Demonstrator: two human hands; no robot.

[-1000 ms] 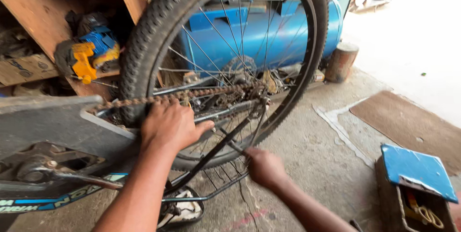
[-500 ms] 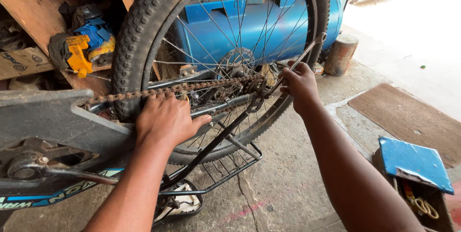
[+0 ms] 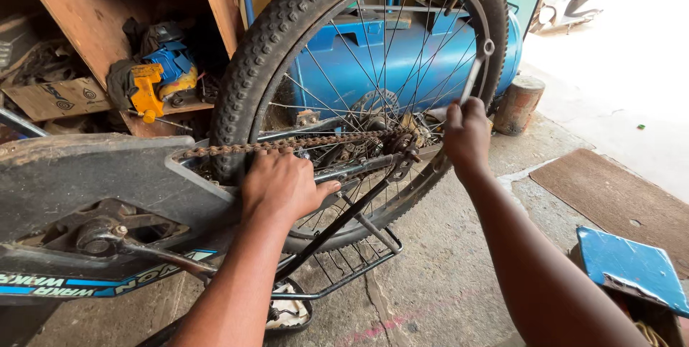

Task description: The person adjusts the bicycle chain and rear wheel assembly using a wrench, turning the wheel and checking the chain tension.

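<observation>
An upturned bicycle fills the view, its knobby rear wheel (image 3: 287, 24) raised and a rusty chain (image 3: 287, 144) running to the hub sprocket (image 3: 391, 135). My left hand (image 3: 281, 185) grips the frame stay just below the chain, beside the black chain guard (image 3: 86, 175). My right hand (image 3: 466, 132) is closed around a silver ring spanner (image 3: 477, 71), held upright against the wheel's right side near the axle. The spanner's lower end is hidden in my fist.
A blue metal tank (image 3: 402, 60) stands behind the wheel. Wooden shelves (image 3: 108, 38) at left hold a yellow and blue power tool (image 3: 161, 78). A wooden stump (image 3: 518, 103), a brown mat (image 3: 617, 203) and a blue-lidded box (image 3: 628, 264) lie to the right on the concrete floor.
My right hand rose from low near the floor to the axle and now holds the spanner upright. My left hand stayed on the frame by the chain.
</observation>
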